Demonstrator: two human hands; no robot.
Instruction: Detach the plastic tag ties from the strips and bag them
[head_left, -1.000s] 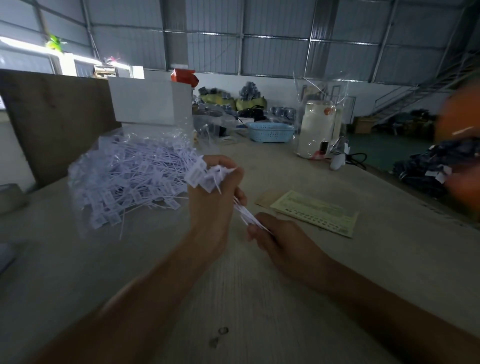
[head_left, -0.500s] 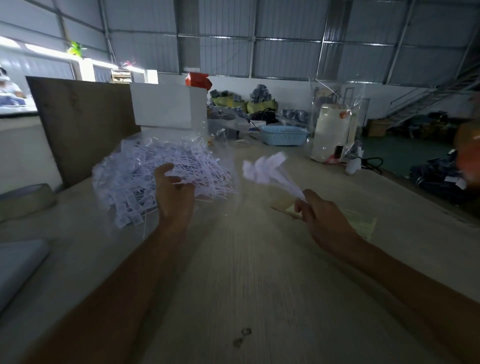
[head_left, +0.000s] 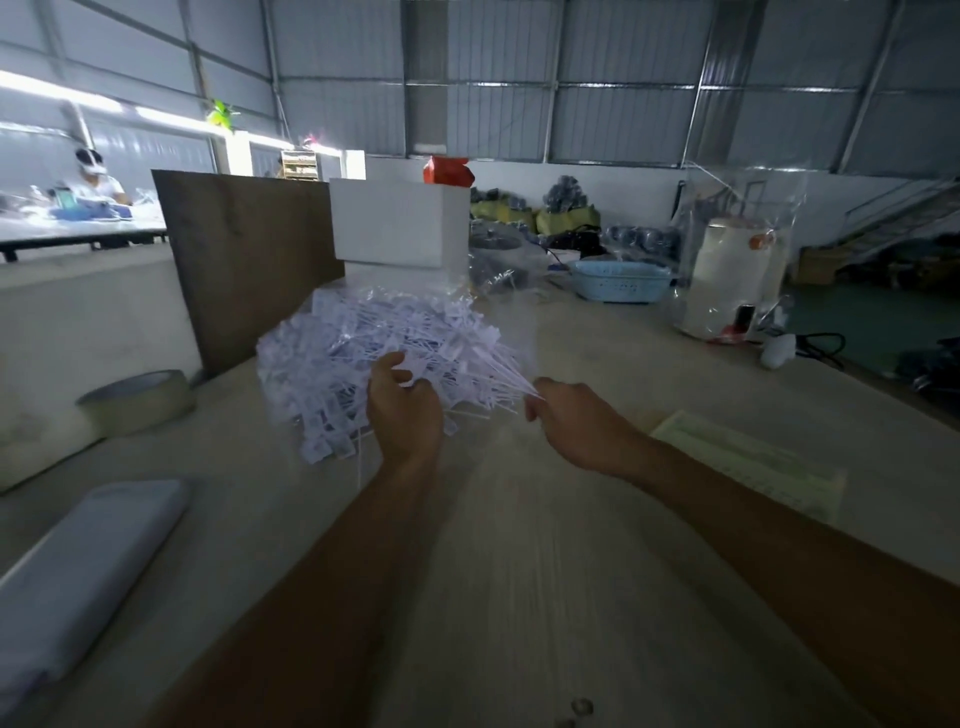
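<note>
dim warehouse with metal walls, seen from above a long pale table (head_left: 519, 571). half a second ago the right hand (head_left: 576, 421) held its bunch of ties (head_left: 498, 371) up in the air, well apart from the bag (head_left: 384, 364); now the bunch's heads reach into the clear bag's open side, among the white ties already heaped there. the right hand's fingers are curled tight, pinching the thin tail ends of the bunch just outside the bag. the left hand (head_left: 402, 405) was at the bag's near edge then and is there now, fingers curled on the plastic beside the opening, though how firmly it grips cannot be told. the bag lies on the table in front of a white box (head_left: 397, 223). left of it sits a tape roll (head_left: 137, 400); right of the arms lies a green paper (head_left: 753, 462).
</note>
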